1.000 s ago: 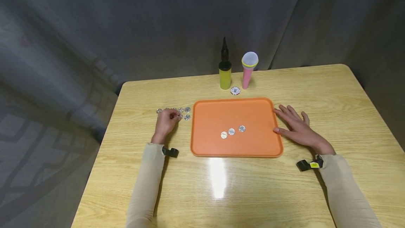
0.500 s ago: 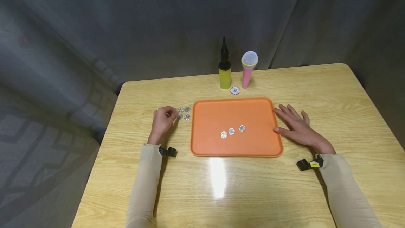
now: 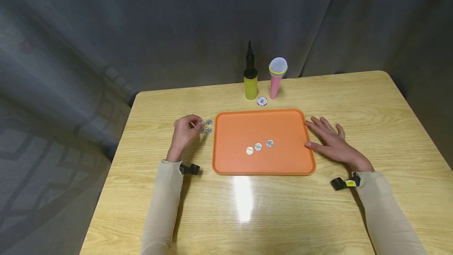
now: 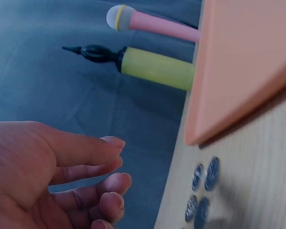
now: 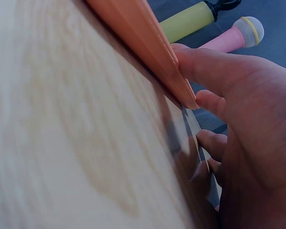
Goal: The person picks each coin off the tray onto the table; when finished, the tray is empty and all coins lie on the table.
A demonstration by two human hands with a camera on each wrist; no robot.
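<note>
My left hand [image 3: 185, 131] hovers just left of a small group of silver coins [image 3: 208, 131], its fingers loosely curled. No object shows between its thumb and fingers in the left wrist view, where the coins [image 4: 212, 173] lie on the table below and to the right. The hand covers part of the table and perhaps more coins. An orange tray [image 3: 240, 123] sits right of the group, with three coins [image 3: 258, 146] on it. My right hand [image 3: 332, 141] has its fingers spread, the thumb and forefinger touching the tray's right rim [image 5: 157, 47].
Behind the tray stand a yellow-green hand pump [image 3: 251, 89] with a black nozzle and a pink toy microphone [image 3: 276, 84]. A poker chip [image 3: 262, 101] lies in front of them. A dark curtain [image 3: 198, 30] hangs past the wooden table's [image 3: 283, 215] back edge.
My left hand drew back to the left from the coins, then lifted and shifted slightly right again. The right hand, tray and its three coins have stayed put.
</note>
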